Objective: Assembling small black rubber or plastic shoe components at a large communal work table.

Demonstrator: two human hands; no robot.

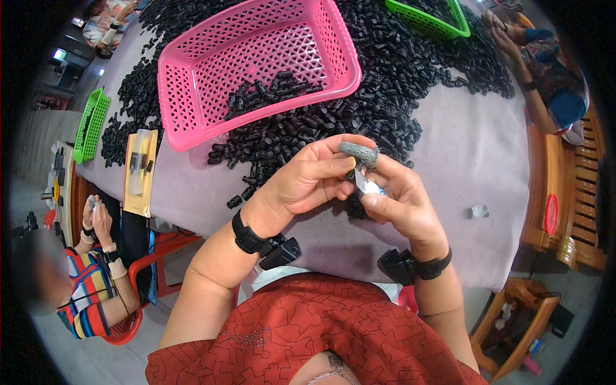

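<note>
Both hands meet just above the near edge of the table (475, 160), working on one small black plastic piece (351, 174) pinched between them. The left hand (308, 179) is curled nearly closed, thumb and fingers pressed around the piece from its side. The right hand (398, 199) is also closed, its forefinger wrapped in a worn grey finger cover (360, 154), and it grips what looks like a short pale blade (366, 185) against the piece; exactly how the blade meets the plastic is hidden by the fingers.

The step in hand appears to be trimming or scraping this single piece. The next move likely calls for a steady pinch from the left hand and a short, controlled stroke from the right, kept away from the bare thumb.

The piece itself is small, dark and mostly covered, so its shape is hard to tell. Just beyond the knuckles lies a wide heap of black pieces (385, 83), seemingly of the same kind, and further off from the left hand a pink basket (192, 83) holds a few more. A small grey scrap (478, 210) lies out past the right hand.
</note>
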